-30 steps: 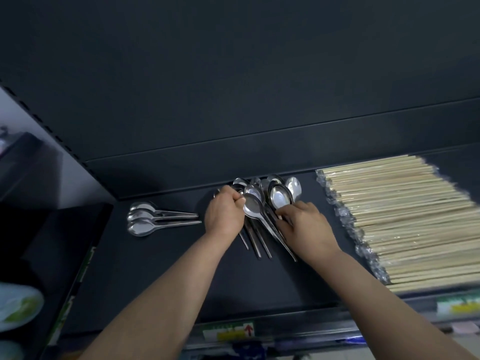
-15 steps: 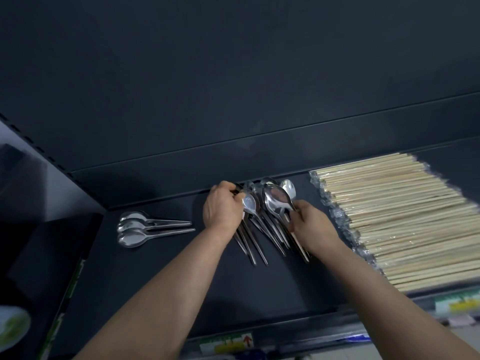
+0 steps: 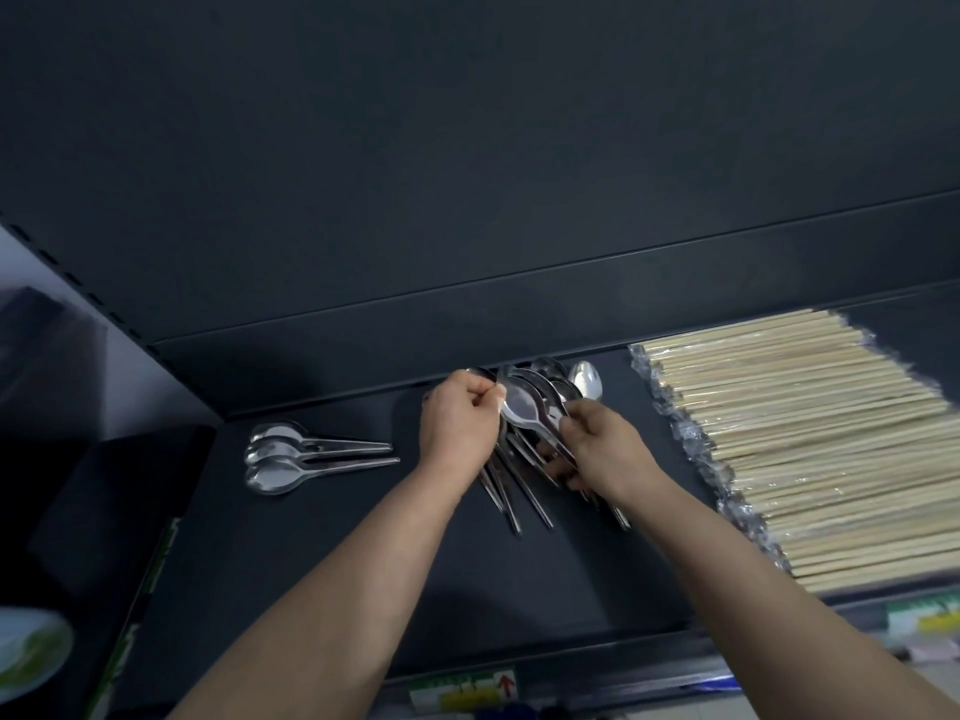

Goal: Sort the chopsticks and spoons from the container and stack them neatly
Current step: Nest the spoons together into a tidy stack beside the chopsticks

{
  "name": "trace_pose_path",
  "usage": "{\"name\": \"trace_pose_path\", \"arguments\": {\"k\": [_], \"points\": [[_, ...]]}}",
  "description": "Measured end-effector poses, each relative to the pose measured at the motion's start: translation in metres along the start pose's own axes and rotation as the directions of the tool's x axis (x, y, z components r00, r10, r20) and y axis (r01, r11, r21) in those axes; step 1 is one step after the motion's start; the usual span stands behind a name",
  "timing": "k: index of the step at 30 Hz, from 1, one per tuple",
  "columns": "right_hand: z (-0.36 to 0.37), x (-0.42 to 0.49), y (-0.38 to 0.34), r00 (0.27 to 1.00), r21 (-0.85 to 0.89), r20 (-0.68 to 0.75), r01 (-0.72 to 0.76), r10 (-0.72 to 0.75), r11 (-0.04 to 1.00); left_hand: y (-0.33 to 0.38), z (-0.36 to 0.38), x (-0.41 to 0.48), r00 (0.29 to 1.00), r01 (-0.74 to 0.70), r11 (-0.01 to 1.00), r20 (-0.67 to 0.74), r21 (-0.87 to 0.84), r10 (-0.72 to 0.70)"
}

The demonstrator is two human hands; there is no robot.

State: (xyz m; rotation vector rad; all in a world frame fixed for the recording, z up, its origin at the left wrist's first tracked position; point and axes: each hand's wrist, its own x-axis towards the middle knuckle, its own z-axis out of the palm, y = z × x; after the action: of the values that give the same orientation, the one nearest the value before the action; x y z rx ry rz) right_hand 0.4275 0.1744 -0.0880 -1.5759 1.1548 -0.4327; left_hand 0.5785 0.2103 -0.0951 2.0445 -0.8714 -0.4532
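Both hands have come together on one spoon since half a second ago. The left hand [image 3: 457, 423] has brought its fingertips over to the bowl of the raised spoon [image 3: 524, 407], which the right hand [image 3: 608, 449] holds by the handle.

We note a dark shelf [image 3: 322, 574] that carries everything. Wrapped chopsticks [image 3: 810, 449] fill its right end in a flat stack that runs from the back edge nearly to the front edge, with their left ends in clear film. The spoon pile [image 3: 519, 498] lies at the middle of the shelf, with bowls toward the back edge and handles fanned toward the front edge. Three sorted spoons [image 3: 311, 454] lie near the left end, nested side by side. Their bowls face the left end and their handles point at the pile, well apart from it.

The left hand sits over the pile's left side. Its grip is narrow, with thumb and forefinger pinching the bowl rim of the raised spoon. The right hand sits over the pile's right side, and its grip pinches that spoon's handle. Its lower fingers curl among further handles, and we cannot tell whether they hold any. The raised spoon stands above the pile top. One lone spoon [image 3: 586, 379] lies bowl-up at the back edge, between the pile and the chopsticks. A label strip [image 3: 467, 691] is fixed on the front edge.
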Motion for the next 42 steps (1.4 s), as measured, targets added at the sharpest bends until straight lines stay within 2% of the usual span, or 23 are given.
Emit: {"name": "trace_pose_path", "arguments": {"k": [2,5,8,12,15,18,21,25,29,32,34,38,42], "points": [[0.006,-0.001,0.0,0.998,0.089,0.056,-0.032,0.027,0.995,-0.005,-0.001,-0.003,1.0,0.009,0.998,0.019,-0.063,-0.008],[0.008,0.001,0.006,0.999,0.062,0.023,-0.03,0.028,0.998,-0.013,-0.012,-0.005,0.999,0.022,0.995,-0.021,-0.1,-0.024],[0.005,0.003,0.012,0.998,0.041,-0.061,-0.024,0.027,0.999,-0.019,-0.025,-0.001,0.993,0.03,0.996,-0.118,0.086,-0.02],[0.002,0.003,0.015,0.998,0.095,-0.041,-0.035,0.039,0.995,-0.019,-0.021,0.006,0.999,0.032,0.943,-0.041,0.331,-0.019],[-0.001,0.001,0.018,0.999,0.109,-0.014,-0.04,0.042,0.993,-0.019,-0.013,0.01,0.999,0.03,0.903,-0.03,0.429,-0.019],[-0.003,0.002,0.022,0.999,0.056,-0.045,0.003,0.0,0.998,-0.018,-0.011,0.01,0.999,0.041,0.886,-0.036,0.463,-0.027],[-0.003,0.005,0.021,0.998,0.046,-0.061,-0.003,0.006,0.999,-0.02,-0.013,0.009,0.999,0.042,0.915,-0.021,0.402,-0.036],[0.001,0.007,0.017,0.998,0.06,-0.053,-0.02,0.023,0.998,-0.022,-0.019,0.006,0.998,0.056,0.985,-0.039,0.163,-0.05],[0.007,0.004,0.005,0.998,0.228,0.02,-0.069,0.066,0.971,-0.017,-0.02,0.0,0.999,0.036,0.995,0.012,-0.098,-0.035],[0.015,-0.003,-0.007,0.983,0.3,0.161,-0.128,0.082,0.945,-0.008,-0.015,-0.006,1.0,-0.02,0.997,-0.02,-0.068,0.019],[0.019,-0.006,-0.008,0.976,0.26,0.205,-0.126,0.073,0.957,-0.007,-0.013,-0.009,0.999,-0.027,0.999,-0.048,-0.034,0.025],[0.019,-0.006,-0.004,0.977,0.122,0.206,-0.077,0.051,0.99,-0.019,-0.015,-0.011,1.0,0.013,0.993,-0.005,-0.116,-0.014],[0.019,-0.002,-0.003,0.983,-0.003,0.181,0.017,-0.016,1.0,-0.022,-0.03,-0.013,0.999,0.026,0.99,-0.031,-0.142,-0.031]]}}
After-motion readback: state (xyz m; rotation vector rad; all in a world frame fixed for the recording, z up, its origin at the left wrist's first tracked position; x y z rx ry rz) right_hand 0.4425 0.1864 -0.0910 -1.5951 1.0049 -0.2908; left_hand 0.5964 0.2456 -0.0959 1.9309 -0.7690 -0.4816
